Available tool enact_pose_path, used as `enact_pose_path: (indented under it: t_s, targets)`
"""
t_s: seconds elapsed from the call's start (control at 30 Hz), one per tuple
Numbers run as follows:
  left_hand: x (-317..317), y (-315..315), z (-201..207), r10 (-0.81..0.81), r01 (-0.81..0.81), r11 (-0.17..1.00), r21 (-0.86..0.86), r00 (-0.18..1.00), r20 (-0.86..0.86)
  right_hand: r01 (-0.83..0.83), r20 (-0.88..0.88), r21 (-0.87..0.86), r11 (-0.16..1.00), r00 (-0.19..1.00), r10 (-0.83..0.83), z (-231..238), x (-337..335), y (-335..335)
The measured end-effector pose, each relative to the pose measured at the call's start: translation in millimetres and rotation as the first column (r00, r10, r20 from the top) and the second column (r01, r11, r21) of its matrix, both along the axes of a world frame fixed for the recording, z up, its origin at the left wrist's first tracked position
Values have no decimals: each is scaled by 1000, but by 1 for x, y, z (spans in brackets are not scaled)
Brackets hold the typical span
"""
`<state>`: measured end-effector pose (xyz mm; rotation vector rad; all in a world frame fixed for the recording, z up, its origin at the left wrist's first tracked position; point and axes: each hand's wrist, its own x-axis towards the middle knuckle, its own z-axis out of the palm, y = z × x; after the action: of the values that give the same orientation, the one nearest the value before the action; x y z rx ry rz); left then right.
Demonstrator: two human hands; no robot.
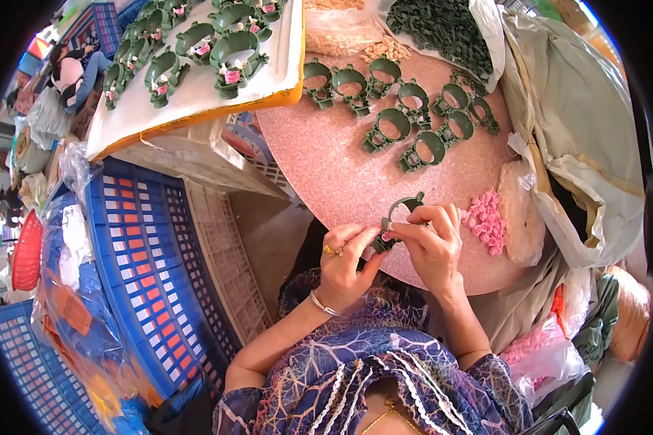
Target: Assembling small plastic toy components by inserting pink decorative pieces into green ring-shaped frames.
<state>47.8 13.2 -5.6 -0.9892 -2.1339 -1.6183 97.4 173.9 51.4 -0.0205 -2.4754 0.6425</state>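
Observation:
Over the near edge of the round pink table [326, 167], both hands are closed on one dark green plastic ring-shaped piece [417, 197]. Its open ring points away from me. A bit of pink shows low on it, between the fingertips. My left hand [345, 264] pinches its lower left side. From the right, my right hand [434, 243] presses thumb and fingers to the same spot; any small part in them is hidden. Several similar green ring pieces [428, 148] stand farther back on the table. To the right of my right hand lies a pile of small pink pieces [486, 221].
At the back left, a white board with an orange edge [189, 123] carries several green rings with pink and white parts. A bag of dark green pieces [442, 32] lies at the back, with pale pieces [337, 32] beside it. Blue basket [152, 283] at left; grey-green sacking [573, 123] at right.

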Motion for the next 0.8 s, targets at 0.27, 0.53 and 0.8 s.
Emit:
enact_pose_path:
  t_s: [0.27, 0.53, 0.8]
  targets:
    - [4, -1, -5, -46, 45, 999, 29, 999, 27, -64, 129, -26, 998, 989, 67, 9, -2, 2]
    - [2, -6, -5, -46, 47, 999, 16, 999, -23, -13, 159, -73, 997, 987, 24, 22, -2, 1]
    - [-5, -6, 0, -136, 136, 990, 45, 991, -17, -206, 202, 158, 966, 964, 172, 27, -6, 9]
